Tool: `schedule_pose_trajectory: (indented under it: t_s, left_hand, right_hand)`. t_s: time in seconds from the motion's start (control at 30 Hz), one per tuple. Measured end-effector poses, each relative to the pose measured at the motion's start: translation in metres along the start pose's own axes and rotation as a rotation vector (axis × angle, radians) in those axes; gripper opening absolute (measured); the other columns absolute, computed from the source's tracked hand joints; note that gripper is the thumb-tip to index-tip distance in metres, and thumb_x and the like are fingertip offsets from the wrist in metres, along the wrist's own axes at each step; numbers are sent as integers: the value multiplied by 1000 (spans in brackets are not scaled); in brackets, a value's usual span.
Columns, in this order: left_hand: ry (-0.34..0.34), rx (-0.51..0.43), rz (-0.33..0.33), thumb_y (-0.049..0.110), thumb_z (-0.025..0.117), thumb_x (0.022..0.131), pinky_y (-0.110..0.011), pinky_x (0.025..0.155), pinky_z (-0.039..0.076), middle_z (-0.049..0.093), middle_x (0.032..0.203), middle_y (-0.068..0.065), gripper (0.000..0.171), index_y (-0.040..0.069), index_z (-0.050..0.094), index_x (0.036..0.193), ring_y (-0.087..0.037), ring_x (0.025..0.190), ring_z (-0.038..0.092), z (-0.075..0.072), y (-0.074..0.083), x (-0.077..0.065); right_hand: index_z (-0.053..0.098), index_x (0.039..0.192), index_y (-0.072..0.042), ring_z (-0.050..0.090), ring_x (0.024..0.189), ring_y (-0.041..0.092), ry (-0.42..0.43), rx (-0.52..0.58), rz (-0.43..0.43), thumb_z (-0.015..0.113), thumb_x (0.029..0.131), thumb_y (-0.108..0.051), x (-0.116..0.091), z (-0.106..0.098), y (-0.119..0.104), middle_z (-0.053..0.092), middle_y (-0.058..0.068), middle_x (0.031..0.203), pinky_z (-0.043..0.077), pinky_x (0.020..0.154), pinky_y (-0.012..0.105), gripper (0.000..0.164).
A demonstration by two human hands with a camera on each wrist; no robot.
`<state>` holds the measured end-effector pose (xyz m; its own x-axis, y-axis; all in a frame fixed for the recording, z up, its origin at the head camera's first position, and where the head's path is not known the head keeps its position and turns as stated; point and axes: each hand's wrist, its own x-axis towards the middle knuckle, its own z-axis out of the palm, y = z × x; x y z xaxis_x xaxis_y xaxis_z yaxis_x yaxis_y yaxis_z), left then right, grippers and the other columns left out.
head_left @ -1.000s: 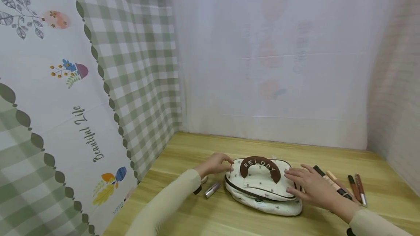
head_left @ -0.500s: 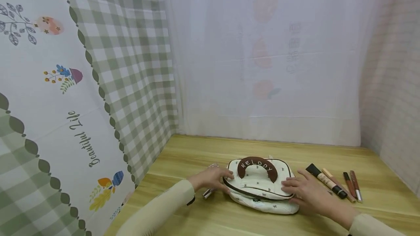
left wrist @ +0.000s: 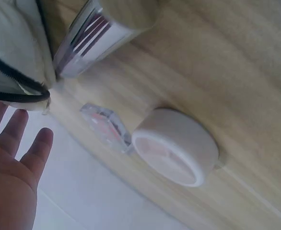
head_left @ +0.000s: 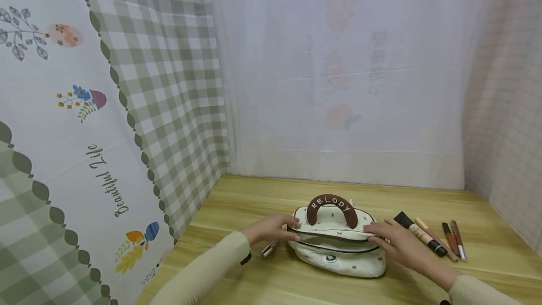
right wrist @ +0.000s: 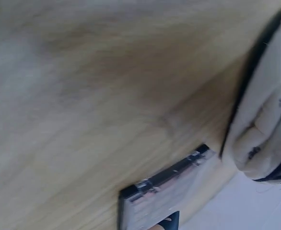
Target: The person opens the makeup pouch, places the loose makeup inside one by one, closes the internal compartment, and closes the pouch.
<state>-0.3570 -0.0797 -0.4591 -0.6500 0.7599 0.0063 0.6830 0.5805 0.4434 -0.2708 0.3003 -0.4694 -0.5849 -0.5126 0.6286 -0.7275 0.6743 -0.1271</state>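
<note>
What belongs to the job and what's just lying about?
Job: white MELODY pouch, left hand, right hand.

Apparently lying about: beige squeeze tube, tan stick, capped brown tube, brown pen, silver tube, round white container, faceted clear case, flat clear case.

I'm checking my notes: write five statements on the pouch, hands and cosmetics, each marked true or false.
1. The brown handle on the pouch reads MELODY. True.
2. The left hand touches the pouch. True.
3. The pouch is fully closed. False: its front gapes open.
4. The right hand holds the black-ended tube. False: that hand touches the pouch; the tube lies on the table.
5. A clear case lies beside the round white container. True.
</note>
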Motion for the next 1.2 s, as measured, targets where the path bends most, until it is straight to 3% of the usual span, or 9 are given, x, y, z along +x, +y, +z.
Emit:
schedule_pose_trajectory:
  t_s: [0.13, 0.33, 0.47, 0.57, 0.63, 0.77, 0.83, 1.0, 1.2]
  left_hand:
    - [45, -23, 31, 34, 69, 94, -27, 102, 43, 61, 135, -2, 38, 14, 69, 126, -15, 125, 55, -5, -3, 1]
    - [124, -61, 89, 23, 70, 94, -29, 95, 49, 69, 121, -2, 29, 10, 72, 120, -11, 112, 62, -12, -4, 4]
    - [197, -121, 106, 19, 69, 95, -23, 75, 51, 73, 106, -2, 22, 9, 74, 113, -4, 84, 61, -17, -2, 9]
    - [240, -178, 65, 19, 67, 96, -18, 63, 46, 72, 100, -2, 19, 9, 74, 110, -2, 70, 54, -22, 2, 13]
    - [261, -214, 26, 20, 66, 97, -19, 64, 47, 72, 101, -2, 19, 9, 73, 110, -3, 73, 57, -25, 5, 16]
    - [303, -279, -48, 24, 64, 98, -27, 86, 52, 71, 111, -3, 21, 10, 73, 111, -11, 102, 64, -29, 9, 22]
    - [328, -294, -62, 26, 63, 99, -31, 89, 52, 71, 111, -2, 23, 10, 72, 111, -15, 106, 64, -30, 10, 26]
    - [396, -286, -58, 32, 60, 101, -35, 87, 53, 72, 110, -4, 31, 6, 72, 113, -19, 106, 65, -33, 11, 34]
    - [454, -296, -103, 32, 59, 101, -36, 90, 53, 71, 114, -9, 38, 1, 69, 120, -22, 108, 65, -39, 12, 44]
  right_hand:
    - [73, 116, -12, 68, 98, 23, -52, 59, 184, 71, 92, -15, 5, -7, -2, 72, 0, 110, 55, 78, 43, 24]
    - [71, 119, -8, 69, 96, 21, -90, 129, 293, 65, 97, -17, 14, -15, 2, 72, 9, 112, 56, 73, 38, 25]
    - [67, 125, -2, 67, 102, 31, -122, 229, 402, 59, 101, -22, 21, -22, 3, 70, 15, 115, 55, 78, 44, 32]
    - [62, 129, 2, 63, 108, 38, -133, 291, 474, 55, 103, -24, 27, -26, 5, 68, 18, 118, 54, 84, 49, 38]
    - [60, 131, 4, 64, 107, 39, -137, 310, 503, 54, 104, -25, 30, -28, 6, 68, 19, 117, 54, 84, 48, 40]
    - [59, 132, 5, 64, 104, 36, -131, 336, 550, 52, 105, -28, 35, -29, 10, 68, 18, 115, 54, 81, 46, 42]
    - [59, 132, 5, 63, 105, 36, -120, 331, 564, 51, 105, -29, 37, -28, 12, 67, 19, 116, 54, 80, 45, 44]
    - [58, 132, 7, 60, 110, 42, -83, 336, 585, 50, 106, -31, 44, -27, 20, 65, 23, 118, 53, 81, 49, 46]
    - [52, 135, 11, 55, 117, 47, -89, 383, 644, 46, 106, -38, 53, -25, 26, 62, 28, 123, 46, 92, 59, 57]
